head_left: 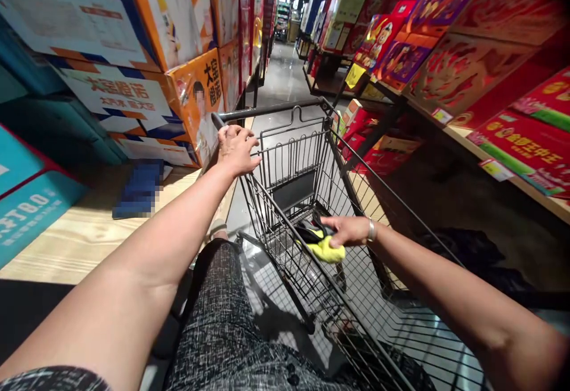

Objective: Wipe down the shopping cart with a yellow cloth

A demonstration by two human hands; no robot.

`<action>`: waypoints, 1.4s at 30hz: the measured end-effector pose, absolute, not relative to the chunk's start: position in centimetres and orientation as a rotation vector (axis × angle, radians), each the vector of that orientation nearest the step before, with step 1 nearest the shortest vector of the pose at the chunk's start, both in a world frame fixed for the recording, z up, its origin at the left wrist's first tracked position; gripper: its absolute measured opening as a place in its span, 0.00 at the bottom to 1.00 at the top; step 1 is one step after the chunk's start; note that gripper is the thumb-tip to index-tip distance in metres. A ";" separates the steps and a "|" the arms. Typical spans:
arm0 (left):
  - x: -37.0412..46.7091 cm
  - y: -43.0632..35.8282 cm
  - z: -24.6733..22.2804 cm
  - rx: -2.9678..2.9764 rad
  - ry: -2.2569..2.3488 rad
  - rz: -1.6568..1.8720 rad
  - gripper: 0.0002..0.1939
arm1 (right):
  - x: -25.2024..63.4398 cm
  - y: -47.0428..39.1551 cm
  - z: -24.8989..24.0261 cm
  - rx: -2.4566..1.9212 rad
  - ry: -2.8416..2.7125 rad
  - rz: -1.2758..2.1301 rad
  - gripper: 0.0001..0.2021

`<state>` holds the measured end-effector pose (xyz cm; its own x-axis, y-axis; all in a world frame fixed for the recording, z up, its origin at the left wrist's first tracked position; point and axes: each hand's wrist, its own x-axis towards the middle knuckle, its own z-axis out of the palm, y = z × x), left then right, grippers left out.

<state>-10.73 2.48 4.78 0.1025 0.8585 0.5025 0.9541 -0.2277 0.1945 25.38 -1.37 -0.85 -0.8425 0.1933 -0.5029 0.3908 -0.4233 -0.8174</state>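
Note:
A dark metal shopping cart (294,192) stands in front of me, its handle toward the far side. My left hand (237,149) rests on the cart's near corner beside the handle, with its fingers spread. Inside the cart, my right hand (350,231), a silver bracelet at its wrist, has its fingers closed on a yellow and black cloth item (328,250). Its fingertips lie against the black part of the item, above the wire bottom.
Orange and white cartons (191,94) are stacked at the left. A dark blue item (140,188) lies on the wooden shelf (66,242). Red boxes (525,148) fill the right shelves. An aisle (285,62) runs away beyond the cart.

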 end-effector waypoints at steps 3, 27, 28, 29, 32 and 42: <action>-10.9 3.1 4.7 -2.152 -1.795 -0.740 0.13 | 21.4 3.2 0.0 0.998 2.159 -2.173 0.40; -10.8 3.8 5.3 -2.161 -1.961 -0.634 0.33 | 17.4 3.7 -14.5 0.929 2.845 -0.728 0.14; -10.6 3.7 5.5 -2.156 -1.970 -0.615 0.34 | 17.0 5.0 -12.2 0.901 2.887 -0.744 0.14; -10.3 3.8 5.8 -2.152 -1.984 -0.586 0.34 | 16.6 6.3 -9.8 0.894 2.940 -0.749 0.15; -8.7 4.1 6.7 -2.139 -2.056 -0.432 0.31 | 14.5 10.3 -3.7 1.190 3.359 -0.547 0.17; -4.6 5.1 4.0 -1.933 -2.343 -0.394 0.61 | 17.2 5.3 -19.4 1.394 3.122 -0.318 0.21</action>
<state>-4.65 5.09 4.01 -0.2016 0.9539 0.2223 0.9741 0.1717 0.1469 17.19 5.34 -19.42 -0.6350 0.7493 0.1882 0.6960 0.6605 -0.2817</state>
